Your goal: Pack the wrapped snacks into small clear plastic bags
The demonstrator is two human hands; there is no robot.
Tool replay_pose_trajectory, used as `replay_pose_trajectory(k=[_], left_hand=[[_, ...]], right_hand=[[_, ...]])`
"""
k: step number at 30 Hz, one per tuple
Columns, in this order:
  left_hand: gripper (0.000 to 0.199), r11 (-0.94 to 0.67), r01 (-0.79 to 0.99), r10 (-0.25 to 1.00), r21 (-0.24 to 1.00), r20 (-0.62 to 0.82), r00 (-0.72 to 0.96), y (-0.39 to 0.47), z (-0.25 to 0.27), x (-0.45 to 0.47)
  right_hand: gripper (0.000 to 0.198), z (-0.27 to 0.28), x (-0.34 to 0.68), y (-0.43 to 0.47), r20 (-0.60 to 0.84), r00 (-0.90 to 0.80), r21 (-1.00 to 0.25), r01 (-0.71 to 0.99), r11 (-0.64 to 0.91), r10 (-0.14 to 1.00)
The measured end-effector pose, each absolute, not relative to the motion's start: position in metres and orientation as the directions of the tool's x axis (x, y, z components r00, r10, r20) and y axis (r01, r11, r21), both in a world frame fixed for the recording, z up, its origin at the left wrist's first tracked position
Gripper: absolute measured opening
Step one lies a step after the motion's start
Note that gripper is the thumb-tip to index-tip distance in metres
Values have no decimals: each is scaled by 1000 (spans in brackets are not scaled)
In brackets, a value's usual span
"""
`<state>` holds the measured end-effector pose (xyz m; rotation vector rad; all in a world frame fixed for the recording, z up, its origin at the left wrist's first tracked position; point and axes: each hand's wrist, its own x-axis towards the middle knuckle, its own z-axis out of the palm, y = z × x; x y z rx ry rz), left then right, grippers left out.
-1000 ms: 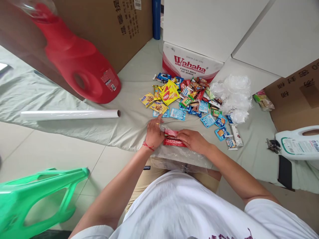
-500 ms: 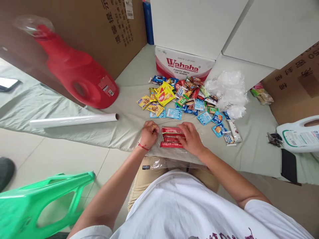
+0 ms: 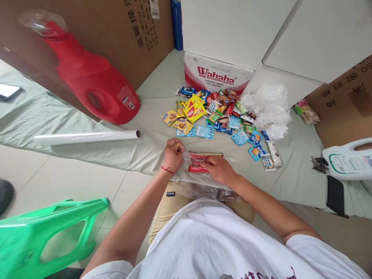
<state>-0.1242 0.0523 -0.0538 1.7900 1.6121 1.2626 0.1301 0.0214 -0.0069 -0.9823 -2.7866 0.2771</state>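
Several red stick-shaped snack packets (image 3: 194, 168) lie side by side at the table's front edge, under and among clear plastic film (image 3: 186, 188) that hangs over my lap. Just left of the packets, my left hand (image 3: 173, 155) is closed, its fingertips pinching the film's left part. My right hand (image 3: 217, 168) rests over the packets' right half, fingers drawn together and pointing left, with film gathered under them. The packets' right ends are partly covered by this hand. Beyond both hands spreads a pile of wrapped snacks (image 3: 216, 112), with a yellow packet (image 3: 193, 110) on top.
A white roll (image 3: 87, 136) and a big red jug (image 3: 99, 85) lie to the left. Crumpled clear plastic (image 3: 269, 106) sits right of the pile, before a Wahaha box (image 3: 215, 71). Farther right are a white jug (image 3: 351, 159) and black phone (image 3: 335, 195). A green stool (image 3: 52, 232) stands below left.
My right hand has moved slightly down and its fingers have drawn together. The film has been pulled over the red packets, which now look hazier and closer together. My left hand stays nearly in place.
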Motion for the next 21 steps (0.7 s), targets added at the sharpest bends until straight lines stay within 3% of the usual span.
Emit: replay_pose_trajectory(k=[3,6,8,10,11,13,15,16,21], left_hand=[[21,-216,544,932,811,337,-132,53,-56,-124],[19,-158,539,910,827,333,-245,49,-52,-128],[18,-136,564,847,814,391,-359,41,-40,-130],[17,-188,628,801,755,488,-346,29,-23,-131],[19,-252,662,815,706,523,-248,22,-13,-129],[25,-445,657,862,608,489,131,12,1,-123],[31,-602,557,795,572,359,490,7,3,-116],[33,-639,511,748,575,309,587,6,0,-113],[34,-635,471,727,612,267,633,12,-28,-110]], right_hand=[[38,-16,131,17,53,-791,-148,597,788,609],[38,-21,131,17,58,-775,-162,614,772,629],[36,-23,131,18,68,-768,-193,616,764,637],[35,-25,131,19,86,-768,-210,609,765,635],[36,-25,131,19,97,-769,-212,604,768,631],[35,-27,131,21,115,-772,-217,595,774,625],[31,-26,130,24,124,-774,-236,585,776,621],[29,-24,130,25,125,-774,-251,581,774,621],[27,-11,141,0,236,-728,-317,568,759,644]])
